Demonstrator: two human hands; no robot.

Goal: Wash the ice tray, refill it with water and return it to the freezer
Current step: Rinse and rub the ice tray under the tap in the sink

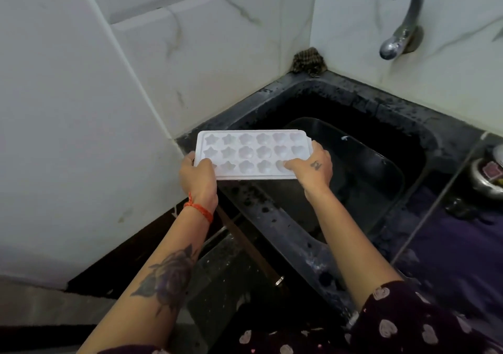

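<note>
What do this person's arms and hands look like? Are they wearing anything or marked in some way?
The left hand has an orange-red thread bracelet at the wrist, and the left forearm carries a dark rose tattoo. The right hand bears a small dark tattoo on its back. A dark sleeve with pale heart prints covers the right upper arm.

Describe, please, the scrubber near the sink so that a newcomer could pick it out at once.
Start at the dark sink set into the tiled corner, with the metal tap on the wall to its right. Follow the rim back to where the two walls meet: the scrubber sits there, a brownish, mesh-textured wad, the only rough thing against smooth white tiles.
</note>
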